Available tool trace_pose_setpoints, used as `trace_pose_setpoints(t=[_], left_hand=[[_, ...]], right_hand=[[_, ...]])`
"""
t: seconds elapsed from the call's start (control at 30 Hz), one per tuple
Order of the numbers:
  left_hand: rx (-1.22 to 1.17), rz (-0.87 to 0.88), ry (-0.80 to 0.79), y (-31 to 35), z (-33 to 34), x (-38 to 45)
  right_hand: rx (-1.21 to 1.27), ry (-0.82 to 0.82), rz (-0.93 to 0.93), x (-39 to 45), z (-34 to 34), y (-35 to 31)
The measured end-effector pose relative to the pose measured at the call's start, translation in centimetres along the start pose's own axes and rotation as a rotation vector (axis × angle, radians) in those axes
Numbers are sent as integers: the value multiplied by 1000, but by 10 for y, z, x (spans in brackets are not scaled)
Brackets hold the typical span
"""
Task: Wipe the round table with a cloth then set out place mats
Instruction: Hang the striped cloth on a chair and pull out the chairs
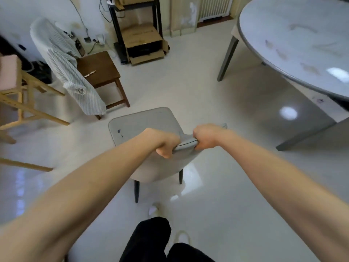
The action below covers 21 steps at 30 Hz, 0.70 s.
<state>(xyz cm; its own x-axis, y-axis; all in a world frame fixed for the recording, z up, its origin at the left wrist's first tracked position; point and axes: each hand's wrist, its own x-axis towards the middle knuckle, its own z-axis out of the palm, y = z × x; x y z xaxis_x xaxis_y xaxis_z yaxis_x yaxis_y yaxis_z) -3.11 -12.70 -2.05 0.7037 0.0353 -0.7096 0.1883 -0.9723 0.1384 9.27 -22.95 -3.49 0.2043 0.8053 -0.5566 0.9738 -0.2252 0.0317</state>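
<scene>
A grey upholstered chair (143, 129) stands on the floor in front of me, its back towards me. My left hand (167, 145) grips the top edge of the chair's back, fingers curled over it. My right hand (204, 138) grips the same edge a little to the right. The round table (294, 40), pale with several faint smears on its top, fills the upper right, well away from the chair. No cloth for wiping and no place mats are in view.
A brown wooden chair (102, 72) with a striped white cloth (64, 65) draped over its back stands at the left. A light wooden frame (22, 103) is at the far left. A black shelf with cardboard boxes (143, 40) stands by the far wall.
</scene>
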Motion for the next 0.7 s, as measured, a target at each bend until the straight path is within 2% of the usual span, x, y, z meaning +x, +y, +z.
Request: trace_pose_setpoints(t=[0.07,0.2,0.37,0.63,0.7], left_hand=[[11,54,-22,11,9,0],[80,115,-3,9,16,-2],[159,239,-18,0,29,3],[437,401,-126,-59,43,-12],[483,441,-99,-81,57,-11]], right_hand=[[-5,-36,39,-22,10,-7],[-32,-1,102,-41,14,-19],[-23,-69,229,-54,24,-48],[220,-125,438,-20,39,-138],[277,-137,493,-6,42,-162]])
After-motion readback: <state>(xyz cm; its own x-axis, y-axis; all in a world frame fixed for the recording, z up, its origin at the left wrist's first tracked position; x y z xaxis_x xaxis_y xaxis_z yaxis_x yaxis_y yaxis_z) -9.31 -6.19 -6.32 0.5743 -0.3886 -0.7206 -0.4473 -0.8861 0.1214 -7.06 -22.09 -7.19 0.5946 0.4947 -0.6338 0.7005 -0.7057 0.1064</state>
